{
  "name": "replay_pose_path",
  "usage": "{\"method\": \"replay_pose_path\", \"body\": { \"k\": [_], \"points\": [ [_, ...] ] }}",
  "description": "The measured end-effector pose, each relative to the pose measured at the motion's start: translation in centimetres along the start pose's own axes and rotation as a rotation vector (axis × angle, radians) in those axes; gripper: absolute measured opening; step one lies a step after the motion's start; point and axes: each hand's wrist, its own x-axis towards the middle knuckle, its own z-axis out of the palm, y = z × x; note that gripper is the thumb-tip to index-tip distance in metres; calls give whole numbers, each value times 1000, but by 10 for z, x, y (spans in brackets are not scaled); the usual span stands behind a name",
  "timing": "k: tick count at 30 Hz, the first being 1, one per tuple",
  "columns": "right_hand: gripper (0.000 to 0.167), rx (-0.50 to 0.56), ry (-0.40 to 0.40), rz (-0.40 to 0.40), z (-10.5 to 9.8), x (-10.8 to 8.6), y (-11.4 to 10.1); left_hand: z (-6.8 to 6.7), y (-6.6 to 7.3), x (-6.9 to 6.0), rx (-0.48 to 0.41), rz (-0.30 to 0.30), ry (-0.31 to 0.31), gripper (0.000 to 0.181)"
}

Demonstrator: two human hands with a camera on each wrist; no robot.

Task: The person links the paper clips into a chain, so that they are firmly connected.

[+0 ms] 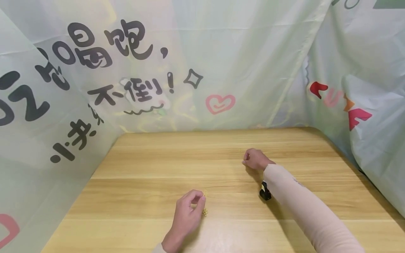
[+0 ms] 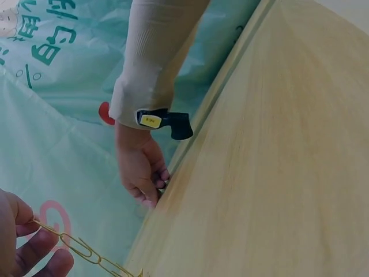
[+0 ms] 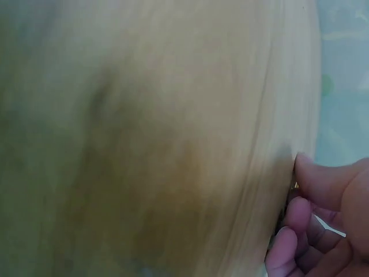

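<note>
My left hand (image 1: 188,212) pinches one end of a chain of gold paper clips (image 2: 86,248) between thumb and fingertips. From there the linked clips hang down, and their lower end (image 1: 205,212) shows beside the hand in the head view. Farther out to the right, my right hand (image 1: 255,159) is low over the table, thumb and fingers curled together. In the right wrist view a small gold glint, seemingly a paper clip (image 3: 296,186), shows between its thumb and fingers; most of it is hidden.
The wooden table (image 1: 142,196) extends under both hands. Printed fabric curtains (image 1: 253,70) stand along its back and sides. A black wrist camera mount (image 1: 265,191) hangs under the right sleeve (image 1: 310,203).
</note>
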Motion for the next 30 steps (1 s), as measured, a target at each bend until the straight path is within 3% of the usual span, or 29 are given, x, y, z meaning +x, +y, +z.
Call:
{"method": "replay_pose_path", "body": {
  "k": [7, 11, 18, 24, 30],
  "points": [
    [27, -51, -33, -15, 5, -4, -4, 0, 2, 0, -15, -10, -10, 4],
    [22, -27, -26, -37, 9, -6, -10, -1, 1, -3, -20, -25, -20, 4],
    [3, 97, 17, -133, 12, -14, -24, -1, -1, -2, -21, -23, -19, 4],
    [14, 163, 25, -164, 11, -21, -31, 0, 1, 0, -18, -4, -15, 4],
    [6, 240, 12, -195, 12, -25, -39, 1, 2, 0, -26, 3, -8, 5]
  ]
}}
